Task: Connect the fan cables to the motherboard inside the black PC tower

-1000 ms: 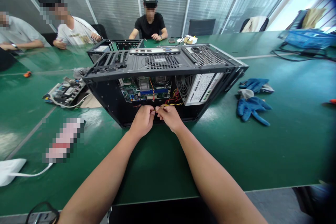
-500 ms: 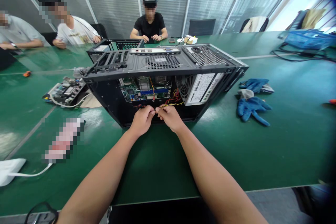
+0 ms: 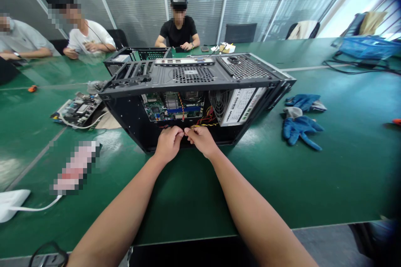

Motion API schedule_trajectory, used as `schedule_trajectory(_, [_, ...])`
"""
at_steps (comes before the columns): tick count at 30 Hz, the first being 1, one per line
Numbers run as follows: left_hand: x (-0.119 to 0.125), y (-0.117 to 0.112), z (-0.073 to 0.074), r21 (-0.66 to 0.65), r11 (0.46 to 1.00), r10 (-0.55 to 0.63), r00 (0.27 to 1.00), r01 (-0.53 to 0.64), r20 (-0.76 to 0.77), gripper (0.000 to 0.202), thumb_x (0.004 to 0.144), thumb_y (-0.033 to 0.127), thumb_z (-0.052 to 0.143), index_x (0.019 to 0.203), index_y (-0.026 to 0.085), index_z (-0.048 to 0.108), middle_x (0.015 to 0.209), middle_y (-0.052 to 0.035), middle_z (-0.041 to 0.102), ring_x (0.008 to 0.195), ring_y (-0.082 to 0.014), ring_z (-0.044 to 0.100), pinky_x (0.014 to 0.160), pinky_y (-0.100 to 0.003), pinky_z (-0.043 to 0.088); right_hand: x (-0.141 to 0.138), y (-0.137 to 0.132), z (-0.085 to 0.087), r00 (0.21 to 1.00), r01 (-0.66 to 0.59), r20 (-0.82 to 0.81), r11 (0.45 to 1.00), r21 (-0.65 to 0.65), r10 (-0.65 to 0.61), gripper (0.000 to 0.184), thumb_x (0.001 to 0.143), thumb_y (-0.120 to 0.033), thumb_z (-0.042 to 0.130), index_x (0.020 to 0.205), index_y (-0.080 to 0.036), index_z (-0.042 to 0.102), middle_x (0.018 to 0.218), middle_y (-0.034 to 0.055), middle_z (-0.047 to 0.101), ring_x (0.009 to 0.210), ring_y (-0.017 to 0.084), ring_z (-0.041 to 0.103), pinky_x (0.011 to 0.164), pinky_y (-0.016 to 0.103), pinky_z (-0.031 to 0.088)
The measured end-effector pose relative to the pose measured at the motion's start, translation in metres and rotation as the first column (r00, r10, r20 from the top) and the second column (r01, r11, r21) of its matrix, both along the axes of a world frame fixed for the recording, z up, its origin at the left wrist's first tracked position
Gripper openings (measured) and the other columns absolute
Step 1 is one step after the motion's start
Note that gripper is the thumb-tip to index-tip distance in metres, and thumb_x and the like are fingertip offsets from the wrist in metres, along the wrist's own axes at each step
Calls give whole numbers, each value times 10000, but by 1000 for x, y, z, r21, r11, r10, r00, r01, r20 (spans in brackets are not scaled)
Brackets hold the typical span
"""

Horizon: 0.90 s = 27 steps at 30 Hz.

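Observation:
A black computer case [image 3: 125,110] lies on the table with its open side facing me. Inside it are a green motherboard [image 3: 153,110], a power supply with a white label [image 3: 242,106], and yellow-and-black wires [image 3: 206,124]. At the case's lower front edge, my left hand [image 3: 168,144] is closed in a pinch. My right hand [image 3: 203,141] pinches right beside it, the fingertips of both almost meeting. Wires run just behind both hands. What sits between the fingers is too small and covered to make out.
Blue gloves [image 3: 300,127] lie to the right, a blue basket [image 3: 369,46] and black cables beyond. On the left are a loose circuit board [image 3: 79,108], a blurred phone [image 3: 77,167] and a white charger [image 3: 14,203]. A second case frame [image 3: 138,53] stands behind; several people sit across.
Both hands keep their pinch at the same place, shifting only slightly. Across the table, a person in white has moved a hand in toward the chest.

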<state>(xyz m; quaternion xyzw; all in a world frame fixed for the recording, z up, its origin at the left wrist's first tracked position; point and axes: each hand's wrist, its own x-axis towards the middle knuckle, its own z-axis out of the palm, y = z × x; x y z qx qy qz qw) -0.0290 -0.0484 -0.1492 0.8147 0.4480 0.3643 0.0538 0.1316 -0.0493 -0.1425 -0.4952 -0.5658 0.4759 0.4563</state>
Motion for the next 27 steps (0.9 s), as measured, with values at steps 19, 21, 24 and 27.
schedule_trajectory(19, [-4, 1, 0, 162, 986, 63, 991, -43, -118, 224, 978, 290, 433, 872, 205, 612, 802, -44, 672, 771, -210, 562, 734, -359, 402, -1, 2, -3, 970, 68, -228, 993, -99, -89, 347, 729, -485, 673, 659, -150, 619, 549, -8, 551, 499, 95, 477, 501, 247, 343])
schedule_trajectory(21, [-4, 1, 0, 133, 990, 55, 993, -41, -101, 223, 976, 295, 438, 867, 206, 611, 795, -39, 669, 772, -207, 563, 741, -358, 406, -1, 2, -4, 973, 61, -219, 995, -81, -77, 331, 729, -472, 667, 651, -155, 615, 555, -7, 554, 505, 99, 479, 511, 252, 350])
schedule_trajectory(24, [-4, 0, 1, 98, 994, 50, 997, -44, -62, 216, 964, 292, 456, 848, 209, 617, 801, -38, 670, 784, -206, 566, 757, -361, 412, 0, 3, -6, 977, 50, -203, 997, -53, -60, 326, 740, -461, 651, 622, -161, 599, 550, -9, 544, 505, 99, 476, 518, 255, 350])
schedule_trajectory(27, [-3, 0, 3, 71, 997, 44, 999, -42, -31, 197, 948, 286, 481, 838, 212, 626, 817, -38, 678, 808, -210, 569, 775, -370, 417, 0, 4, -7, 979, 42, -198, 999, -31, -47, 311, 749, -445, 639, 619, -168, 586, 548, -17, 533, 501, 96, 467, 520, 255, 349])
